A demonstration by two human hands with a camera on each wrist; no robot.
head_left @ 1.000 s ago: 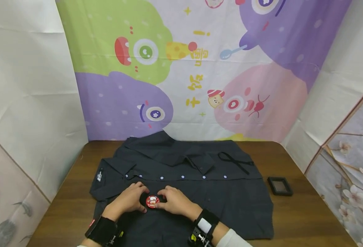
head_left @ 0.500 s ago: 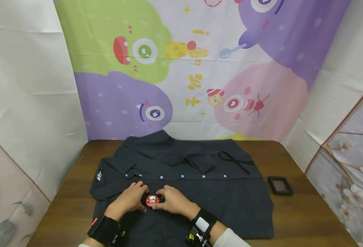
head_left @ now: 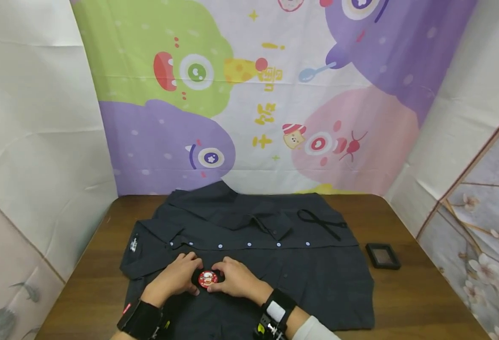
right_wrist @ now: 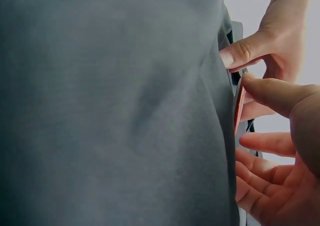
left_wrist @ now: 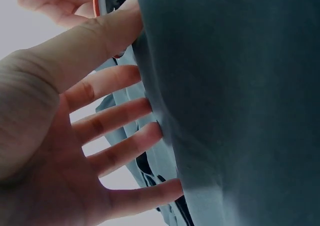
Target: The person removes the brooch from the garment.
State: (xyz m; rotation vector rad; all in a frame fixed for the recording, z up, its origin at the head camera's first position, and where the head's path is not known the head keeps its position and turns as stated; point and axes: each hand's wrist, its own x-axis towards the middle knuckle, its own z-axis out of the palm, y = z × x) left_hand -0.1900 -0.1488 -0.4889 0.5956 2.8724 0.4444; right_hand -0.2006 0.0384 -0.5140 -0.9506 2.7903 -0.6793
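Note:
A round red pin badge with a cartoon picture lies against the dark button-up shirt, which is spread on the table. My right hand pinches the badge by its edge, thumb at the near side and index finger at the far side. In the right wrist view the badge shows edge-on beside the right thumb. My left hand rests on the cloth just left of the badge. Its fingers are spread and fairly straight, the tips touching the shirt. The badge's back is hidden.
A small black square frame or box lies on the wooden table to the shirt's right. A thin black ribbon lies across the shirt's upper right. A cartoon-printed cloth hangs behind the table.
Both hands keep almost the same place around the badge. The whole head view shifts slightly; shirt, badge and black frame stay where they were on the table.

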